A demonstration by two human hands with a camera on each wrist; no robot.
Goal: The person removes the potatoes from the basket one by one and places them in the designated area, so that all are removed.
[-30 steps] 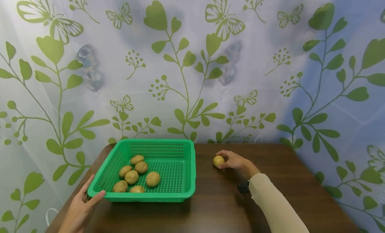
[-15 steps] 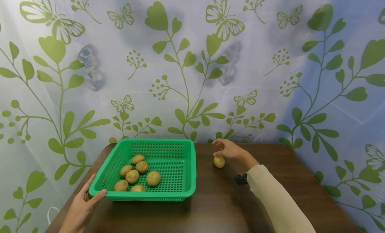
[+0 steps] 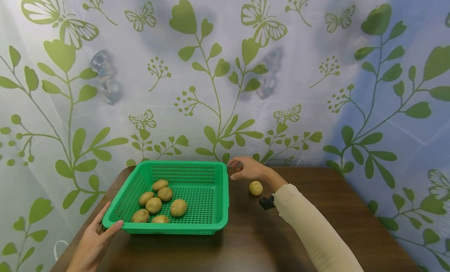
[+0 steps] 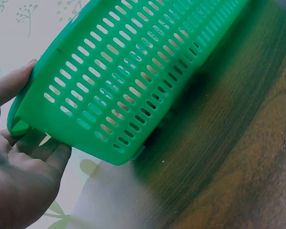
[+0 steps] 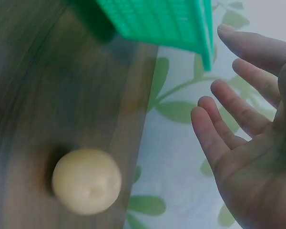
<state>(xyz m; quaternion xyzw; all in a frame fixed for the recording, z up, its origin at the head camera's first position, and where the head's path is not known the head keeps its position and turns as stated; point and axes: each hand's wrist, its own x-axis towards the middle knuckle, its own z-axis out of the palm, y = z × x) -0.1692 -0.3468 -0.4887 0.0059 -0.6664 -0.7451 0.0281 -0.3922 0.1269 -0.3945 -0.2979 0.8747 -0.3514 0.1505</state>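
Note:
A green plastic basket [image 3: 220,209] with slotted walls holds several potatoes [image 3: 178,208], most of them toward its left side. My left hand [image 3: 92,237] grips its near left corner, thumb over the rim and fingers curled beneath, as the left wrist view [image 4: 33,167] shows. At the far right corner of the basket is my right hand [image 3: 249,168], holding nothing. Its fingers [image 5: 243,112] are spread and loosely bent in the right wrist view, a little apart from the rim. A single potato [image 3: 256,188] lies on the table beside the right wrist.
The brown wooden table [image 3: 246,244] ends at a curtain [image 3: 225,88] with green leaves and butterflies, close behind the basket. A small black device [image 3: 267,202] sits at the right wrist, by the beige sleeve [image 3: 313,225].
My right hand has let go of the lone potato, lifted off it and moved left to the basket's far right corner. My left hand and the basket have stayed in place.

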